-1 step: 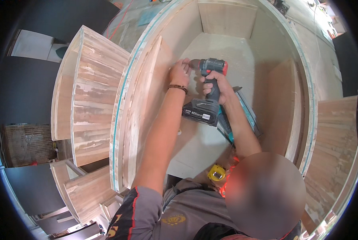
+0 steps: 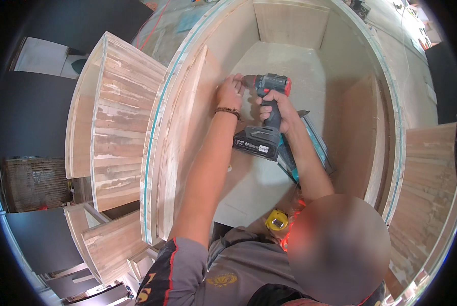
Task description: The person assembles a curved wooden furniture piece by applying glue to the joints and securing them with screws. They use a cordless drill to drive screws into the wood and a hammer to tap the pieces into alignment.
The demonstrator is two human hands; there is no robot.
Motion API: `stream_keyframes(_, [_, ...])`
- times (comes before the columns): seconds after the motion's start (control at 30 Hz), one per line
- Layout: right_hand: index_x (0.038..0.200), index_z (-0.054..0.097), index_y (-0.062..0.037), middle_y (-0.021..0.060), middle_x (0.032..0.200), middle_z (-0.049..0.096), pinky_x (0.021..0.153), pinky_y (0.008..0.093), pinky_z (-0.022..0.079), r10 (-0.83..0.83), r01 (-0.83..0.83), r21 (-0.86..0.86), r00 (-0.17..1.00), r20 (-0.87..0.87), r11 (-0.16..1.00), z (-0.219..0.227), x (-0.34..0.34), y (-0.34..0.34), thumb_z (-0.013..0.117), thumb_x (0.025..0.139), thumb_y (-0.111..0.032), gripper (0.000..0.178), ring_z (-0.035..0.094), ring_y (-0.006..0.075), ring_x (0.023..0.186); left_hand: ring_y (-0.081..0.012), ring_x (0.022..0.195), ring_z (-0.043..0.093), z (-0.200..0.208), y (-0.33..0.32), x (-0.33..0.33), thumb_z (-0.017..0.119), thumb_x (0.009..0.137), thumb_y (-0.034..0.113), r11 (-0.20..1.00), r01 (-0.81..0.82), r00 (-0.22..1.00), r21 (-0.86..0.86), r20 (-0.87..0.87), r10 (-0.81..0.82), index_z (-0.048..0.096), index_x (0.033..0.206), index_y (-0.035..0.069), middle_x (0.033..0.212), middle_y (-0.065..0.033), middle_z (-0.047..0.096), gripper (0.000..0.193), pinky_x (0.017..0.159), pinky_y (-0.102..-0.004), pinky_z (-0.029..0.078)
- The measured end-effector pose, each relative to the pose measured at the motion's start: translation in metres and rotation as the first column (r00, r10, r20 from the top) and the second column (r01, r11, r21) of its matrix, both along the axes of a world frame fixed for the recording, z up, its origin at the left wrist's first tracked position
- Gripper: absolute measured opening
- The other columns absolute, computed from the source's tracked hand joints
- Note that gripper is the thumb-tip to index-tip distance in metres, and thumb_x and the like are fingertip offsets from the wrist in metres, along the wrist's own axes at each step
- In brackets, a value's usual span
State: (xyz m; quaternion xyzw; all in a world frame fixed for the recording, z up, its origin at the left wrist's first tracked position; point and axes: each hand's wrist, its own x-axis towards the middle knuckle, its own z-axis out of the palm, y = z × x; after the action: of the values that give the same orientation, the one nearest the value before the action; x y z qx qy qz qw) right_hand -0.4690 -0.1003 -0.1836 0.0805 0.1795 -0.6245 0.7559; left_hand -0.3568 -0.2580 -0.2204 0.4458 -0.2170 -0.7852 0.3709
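A grey and black cordless drill point(image 2: 273, 82) with red accents is gripped at its handle by my right hand point(image 2: 282, 113). Its nose points left, toward the inner wooden panel point(image 2: 191, 97) of a large oval wooden cabinet shell point(image 2: 289, 23). My left hand point(image 2: 230, 93), wearing a beaded bracelet, is closed right at the drill's tip, beside that panel. Fingers there look pinched together, but whatever lies between them is too small to make out. Under my right forearm, a teal and grey power tool point(image 2: 315, 140) rests on the shell's floor, partly hidden.
Close to my body lies a yellow tape measure point(image 2: 276, 220). Another curved wooden piece point(image 2: 124, 127) stands left of the shell, and a smaller wooden box point(image 2: 113, 242) is lower left. A wooden panel point(image 2: 422, 188) stands at the right. Dark boards point(image 2: 32, 115) line the far left.
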Motion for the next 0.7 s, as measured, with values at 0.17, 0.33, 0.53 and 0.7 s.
stream_keyframes(0.17, [0.106,0.049,-0.0049,0.0062,0.087,0.056,0.048,0.0239,0.045,-0.021,0.024,0.031,0.996,-0.092,0.999,0.011,0.004,0.003,0.055,0.084,-0.007,0.023,0.048,0.0086,0.058,-0.0243,0.122,0.058,0.008,0.003,-0.003,0.049,0.104,0.026,0.998,-0.057,0.996,0.017,0.072,0.056,0.058,0.121,0.004,0.124,-0.0097,0.065,0.03,0.108,-0.0409,0.041])
stream_keyframes(0.33, [0.097,0.054,0.0,0.0032,0.084,0.057,0.048,0.025,0.048,0.019,-0.013,0.065,0.995,-0.1,0.998,0.006,0.004,0.002,0.056,0.085,-0.01,0.016,0.049,0.0074,0.054,-0.0239,0.113,0.06,-0.005,0.003,0.001,0.051,0.103,0.024,0.999,-0.033,0.997,-0.029,0.07,0.035,0.061,0.111,0.004,0.116,-0.0105,0.066,0.024,0.101,-0.0401,0.046])
stream_keyframes(0.53, [0.106,0.052,-0.004,0.0052,0.086,0.058,0.049,0.0236,0.046,-0.018,0.02,0.013,0.996,-0.09,1.0,0.003,0.0,0.001,0.055,0.083,-0.007,0.024,0.048,0.0081,0.058,-0.028,0.127,0.054,-0.002,0.0,-0.002,0.049,0.105,0.02,1.0,-0.024,1.0,0.001,0.002,0.024,0.056,0.122,0.003,0.127,-0.013,0.061,0.025,0.108,-0.0427,0.044])
stream_keyframes(0.7, [0.106,0.051,-0.0044,0.0049,0.086,0.057,0.049,0.024,0.046,0.0,0.002,0.021,0.996,-0.089,1.0,0.007,0.005,0.0,0.054,0.083,-0.007,0.023,0.048,0.0076,0.059,-0.0236,0.115,0.06,-0.008,-0.002,0.002,0.052,0.102,0.025,0.998,-0.052,0.998,-0.019,0.022,0.053,0.058,0.122,0.003,0.118,-0.0104,0.065,0.03,0.093,-0.038,0.047])
